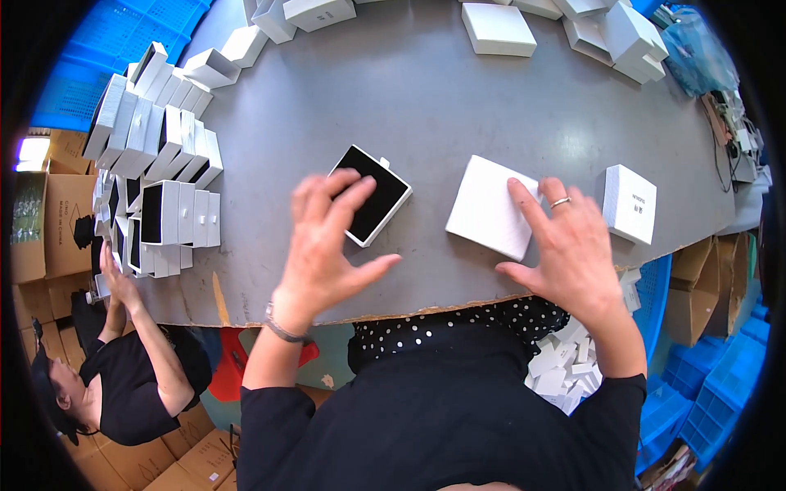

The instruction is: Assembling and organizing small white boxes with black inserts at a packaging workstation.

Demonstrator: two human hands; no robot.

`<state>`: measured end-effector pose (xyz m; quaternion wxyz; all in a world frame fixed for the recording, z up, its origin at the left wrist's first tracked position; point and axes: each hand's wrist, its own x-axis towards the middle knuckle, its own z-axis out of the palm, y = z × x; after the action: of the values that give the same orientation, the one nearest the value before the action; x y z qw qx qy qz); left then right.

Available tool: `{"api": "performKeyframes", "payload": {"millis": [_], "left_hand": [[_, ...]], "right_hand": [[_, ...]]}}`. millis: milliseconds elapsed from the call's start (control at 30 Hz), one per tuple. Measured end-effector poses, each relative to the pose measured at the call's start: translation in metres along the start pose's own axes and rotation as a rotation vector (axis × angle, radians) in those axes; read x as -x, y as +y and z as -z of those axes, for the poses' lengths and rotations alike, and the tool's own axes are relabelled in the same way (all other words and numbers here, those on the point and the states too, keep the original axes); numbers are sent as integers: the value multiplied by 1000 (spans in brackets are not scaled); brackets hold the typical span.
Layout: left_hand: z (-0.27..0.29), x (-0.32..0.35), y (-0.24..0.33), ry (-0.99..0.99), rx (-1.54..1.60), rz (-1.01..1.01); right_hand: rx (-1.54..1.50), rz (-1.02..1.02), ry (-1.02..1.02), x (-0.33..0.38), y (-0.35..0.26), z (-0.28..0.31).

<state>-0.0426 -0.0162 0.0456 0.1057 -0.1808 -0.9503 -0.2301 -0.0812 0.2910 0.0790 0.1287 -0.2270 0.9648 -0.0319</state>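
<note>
A shallow white drawer tray [383,201] with a black lining and a small pull tab lies tilted on the grey table. My left hand [327,237] is over its near left side, fingers spread and thumb stretched out, gripping nothing. To the right lies a square white box cover [490,204], its plain top facing up. My right hand [569,245] is at the cover's right edge, index finger and thumb apart beside its corners. Those fingers are stretched out; whether they touch the cover is hard to tell. Farther right stands a white box [630,204] with dark print.
Stacked white drawer boxes [176,214] line the table's left side, where a co-worker [131,360] reaches in. More white boxes [499,29] lie along the far edge. Blue crates [720,393] and a heap of small white boxes [566,364] are below the table's near right edge.
</note>
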Motion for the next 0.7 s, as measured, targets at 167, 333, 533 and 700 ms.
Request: {"api": "performKeyframes", "payload": {"millis": [167, 333, 533, 700], "left_hand": [[2, -22, -29, -229, 81, 45], [-7, -6, 4, -238, -49, 217], [-9, -5, 12, -217, -87, 204], [-7, -42, -15, -299, 11, -160]], "right_hand": [[3, 405, 246, -20, 10, -3], [-139, 261, 137, -14, 12, -14], [-93, 321, 364, -22, 38, -13], [-674, -57, -81, -71, 78, 33]]}}
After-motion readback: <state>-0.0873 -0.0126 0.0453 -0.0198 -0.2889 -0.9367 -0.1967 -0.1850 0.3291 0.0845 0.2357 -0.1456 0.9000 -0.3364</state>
